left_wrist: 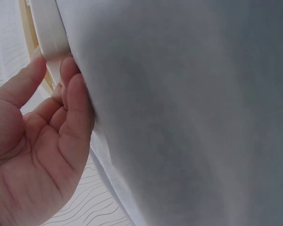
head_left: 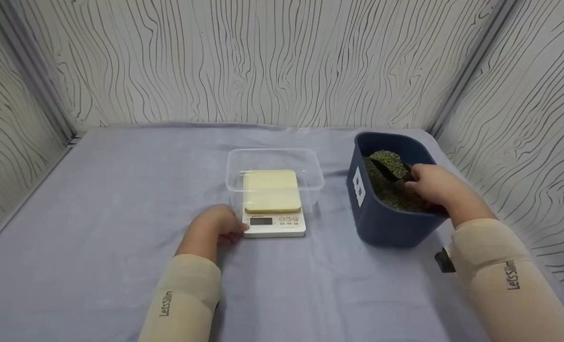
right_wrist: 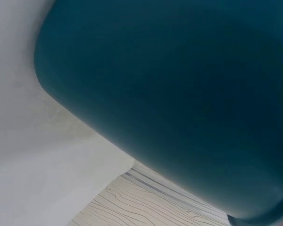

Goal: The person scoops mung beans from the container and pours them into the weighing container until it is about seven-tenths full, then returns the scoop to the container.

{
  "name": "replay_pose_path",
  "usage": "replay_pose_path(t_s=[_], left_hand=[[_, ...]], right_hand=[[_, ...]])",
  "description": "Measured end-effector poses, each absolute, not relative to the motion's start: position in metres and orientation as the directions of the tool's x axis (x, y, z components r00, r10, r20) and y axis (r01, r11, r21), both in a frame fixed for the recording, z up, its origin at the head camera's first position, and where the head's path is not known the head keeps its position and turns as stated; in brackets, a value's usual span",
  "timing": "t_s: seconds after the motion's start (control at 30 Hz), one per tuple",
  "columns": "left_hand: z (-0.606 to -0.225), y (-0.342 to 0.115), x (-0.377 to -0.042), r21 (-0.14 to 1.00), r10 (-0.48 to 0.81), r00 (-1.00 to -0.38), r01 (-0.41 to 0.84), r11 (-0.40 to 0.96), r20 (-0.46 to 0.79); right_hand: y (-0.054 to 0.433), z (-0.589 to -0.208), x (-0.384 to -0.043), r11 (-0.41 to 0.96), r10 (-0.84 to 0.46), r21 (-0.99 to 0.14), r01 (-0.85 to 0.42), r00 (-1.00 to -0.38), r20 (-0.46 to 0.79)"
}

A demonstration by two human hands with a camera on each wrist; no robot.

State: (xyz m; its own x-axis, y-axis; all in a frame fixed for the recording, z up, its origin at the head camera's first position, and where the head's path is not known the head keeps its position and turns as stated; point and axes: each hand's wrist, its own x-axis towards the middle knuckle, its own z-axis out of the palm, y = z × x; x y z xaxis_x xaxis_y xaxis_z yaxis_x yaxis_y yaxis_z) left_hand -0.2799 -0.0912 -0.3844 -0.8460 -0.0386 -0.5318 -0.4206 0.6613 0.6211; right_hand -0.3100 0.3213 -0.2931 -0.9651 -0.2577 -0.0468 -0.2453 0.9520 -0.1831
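My left hand [head_left: 219,223] is at the front left corner of a white kitchen scale [head_left: 274,231]. In the left wrist view its thumb and fingers pinch the scale's edge. Over the scale's pale yellow platform stands a clear plastic container [head_left: 310,173], through which the platform shows. To the right, my right hand [head_left: 431,184] reaches into a dark blue bin [head_left: 391,230] and grips a black scoop [head_left: 381,169]. Green granules [head_left: 389,161] are heaped on the scoop, and more lie in the bin below. The bin's outer wall fills most of the right wrist view.
A grey-lavender cloth [head_left: 120,199] with some creases covers the table. Panels with a wood-grain line pattern [head_left: 272,61] stand behind and on both sides. The bin carries a white label [head_left: 359,186] on its left wall.
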Motion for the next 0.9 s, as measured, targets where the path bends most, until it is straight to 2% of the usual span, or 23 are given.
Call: replay_pose_path(t_s=[0.23,0.5,0.73,0.9], left_hand=[[-0.382,-0.092,-0.280,0.627,-0.016,-0.839,-0.419,0.657,-0.544],[-0.382,-0.092,-0.279,0.631,-0.009,-0.831,-0.430,0.646,-0.556],[-0.382,-0.092,-0.279,0.630,-0.016,-0.832,-0.432,0.645,-0.555],[-0.382,-0.092,-0.279,0.636,-0.009,-0.832,-0.431,0.640,-0.555]], right_hand=[[0.319,-0.281,-0.308,0.953,-0.244,-0.201,-0.226,-0.967,-0.074],[0.308,-0.260,-0.307,0.953,-0.261,-0.171,-0.249,-0.964,-0.050],[0.286,-0.243,-0.302,0.947,-0.280,-0.187,-0.262,-0.957,-0.078],[0.264,-0.233,-0.302,0.942,-0.316,-0.136,-0.306,-0.947,-0.061]])
